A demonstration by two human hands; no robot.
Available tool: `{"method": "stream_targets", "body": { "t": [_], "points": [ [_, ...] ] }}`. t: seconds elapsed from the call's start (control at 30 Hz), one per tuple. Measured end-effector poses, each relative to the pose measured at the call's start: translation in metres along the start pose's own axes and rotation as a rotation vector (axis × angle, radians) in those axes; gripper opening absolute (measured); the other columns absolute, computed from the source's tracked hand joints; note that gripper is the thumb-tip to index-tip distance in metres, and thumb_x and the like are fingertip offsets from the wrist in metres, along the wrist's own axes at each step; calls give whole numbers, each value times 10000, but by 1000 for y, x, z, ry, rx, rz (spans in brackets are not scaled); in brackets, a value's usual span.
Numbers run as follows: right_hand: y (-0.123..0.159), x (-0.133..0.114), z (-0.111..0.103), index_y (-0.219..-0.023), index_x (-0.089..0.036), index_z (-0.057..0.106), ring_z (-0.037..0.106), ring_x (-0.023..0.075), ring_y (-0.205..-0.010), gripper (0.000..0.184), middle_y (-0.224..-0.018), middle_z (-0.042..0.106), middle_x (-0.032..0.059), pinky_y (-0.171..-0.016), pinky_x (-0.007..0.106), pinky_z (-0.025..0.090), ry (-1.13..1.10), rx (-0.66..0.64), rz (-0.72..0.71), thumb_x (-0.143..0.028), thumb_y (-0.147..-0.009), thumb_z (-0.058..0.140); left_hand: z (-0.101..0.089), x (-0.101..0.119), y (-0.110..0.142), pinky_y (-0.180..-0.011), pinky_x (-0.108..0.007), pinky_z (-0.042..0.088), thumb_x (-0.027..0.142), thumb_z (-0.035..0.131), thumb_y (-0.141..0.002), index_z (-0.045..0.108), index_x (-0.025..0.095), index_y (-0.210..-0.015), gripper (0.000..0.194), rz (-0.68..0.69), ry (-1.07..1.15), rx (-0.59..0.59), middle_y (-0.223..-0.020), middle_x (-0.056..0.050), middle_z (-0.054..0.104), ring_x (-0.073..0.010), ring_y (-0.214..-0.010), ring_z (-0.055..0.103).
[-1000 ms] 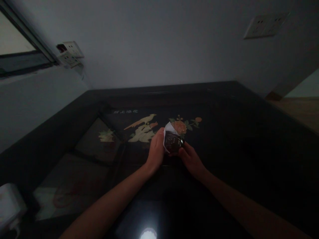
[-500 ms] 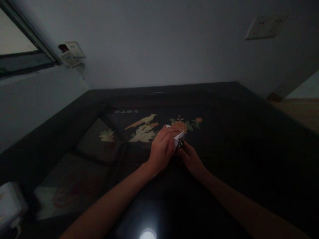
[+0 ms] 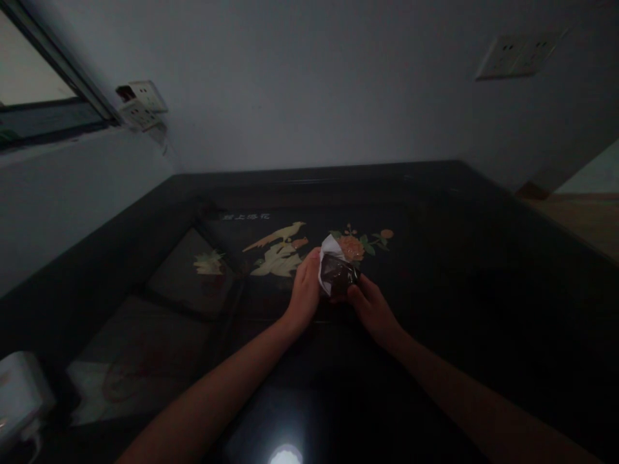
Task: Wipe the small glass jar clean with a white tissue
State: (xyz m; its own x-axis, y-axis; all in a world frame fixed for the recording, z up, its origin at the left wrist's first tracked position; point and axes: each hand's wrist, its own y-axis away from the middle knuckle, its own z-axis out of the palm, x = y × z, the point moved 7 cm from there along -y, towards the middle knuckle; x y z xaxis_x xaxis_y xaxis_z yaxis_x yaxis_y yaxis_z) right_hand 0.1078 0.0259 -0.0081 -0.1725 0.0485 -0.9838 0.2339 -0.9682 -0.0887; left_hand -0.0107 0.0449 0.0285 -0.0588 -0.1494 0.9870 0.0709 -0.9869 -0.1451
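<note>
Over a dark glossy table point(image 3: 459, 258) both my hands hold one small thing between them. It is a dark, shiny lump point(image 3: 338, 276) sitting in a white paper wrapper point(image 3: 327, 248) that stands up along its left and top side. My left hand point(image 3: 304, 293) grips the wrapper's left side with fingers curled round it. My right hand point(image 3: 370, 306) pinches the dark lump from the lower right. The room is dim, and what the lump is cannot be made out.
A painted bird point(image 3: 280, 233) and flowers point(image 3: 360, 243) decorate the tabletop under the hands. A white object point(image 3: 22, 393) sits at the near left edge. Wall sockets point(image 3: 140, 103) hang at the left, another socket plate point(image 3: 520, 55) at the upper right.
Half a second ago my left hand lay over the wrapper and hid the dark lump. It has drawn back to the left side, and the lump shows again.
</note>
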Motion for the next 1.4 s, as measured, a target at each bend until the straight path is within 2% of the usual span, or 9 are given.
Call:
{"method": "stream_targets", "body": {
  "t": [0.1,0.37,0.47,0.57,0.7,0.97,1.1,1.27,1.4],
  "points": [
    [0,-3,0,-1049,-191,592,644,202,-753,523,-944,671,75,-719,356,538,17,1,-28,-630,-766,570,2,7,4,-738,-270,454,493,326,-922,597,187,-975,412,96,-67,-37,-890,-42,633,-169,-790,575],
    [0,-9,-3,-971,-176,593,617,224,-835,490,-885,667,55,-740,327,505,156,24,-68,-619,-761,579,17,43,20,-1035,-402,358,350,313,-940,601,186,-1105,371,735,-585,-256,-1161,-108,625,-213,-1147,531],
    [0,-9,-2,-967,-174,589,618,229,-861,483,-895,670,54,-761,332,506,158,24,-65,-611,-760,587,17,44,20,-1053,-417,340,325,295,-944,611,185,-1088,374,772,-570,-259,-1125,-100,646,-208,-1129,547],
    [-1,-7,-2,-1006,-174,585,635,229,-843,506,-907,674,61,-758,343,516,110,28,-42,-612,-752,598,10,39,14,-987,-382,390,337,278,-952,618,179,-1065,392,609,-458,-167,-1100,-100,647,-208,-1071,564],
    [0,-3,0,-1078,-185,574,652,209,-753,544,-912,681,62,-734,357,537,51,3,-11,-619,-751,596,0,15,2,-780,-300,458,418,350,-927,634,170,-963,379,203,-159,-48,-928,-66,657,-186,-843,595],
    [-1,-7,3,-1202,-223,524,621,241,-982,612,-1136,634,93,-787,361,538,-13,-20,-65,-591,-729,642,15,-31,-7,-644,-268,482,417,507,-802,610,150,-734,295,-389,554,-102,-662,-23,613,-149,-634,582],
    [-2,-10,2,-1250,-217,497,540,274,-1164,675,-1250,584,113,-951,407,463,39,-18,-107,-609,-720,640,20,-39,0,-596,-288,478,405,460,-808,624,162,-723,306,-540,614,-146,-620,-30,599,-162,-580,562],
    [2,-11,4,-1330,-220,427,427,272,-1277,707,-1400,453,119,-1036,423,376,168,56,-132,-579,-754,625,20,-38,1,-714,-308,498,351,464,-807,640,162,-796,259,-538,734,-111,-754,-47,656,-185,-727,617],
    [5,-10,-1,-1316,-230,423,559,249,-1067,669,-1183,575,96,-908,390,463,252,141,-129,-529,-760,646,21,-38,1,-778,-351,494,359,459,-799,646,160,-827,274,-547,722,-112,-795,-61,671,-219,-806,637]
  ]
}}
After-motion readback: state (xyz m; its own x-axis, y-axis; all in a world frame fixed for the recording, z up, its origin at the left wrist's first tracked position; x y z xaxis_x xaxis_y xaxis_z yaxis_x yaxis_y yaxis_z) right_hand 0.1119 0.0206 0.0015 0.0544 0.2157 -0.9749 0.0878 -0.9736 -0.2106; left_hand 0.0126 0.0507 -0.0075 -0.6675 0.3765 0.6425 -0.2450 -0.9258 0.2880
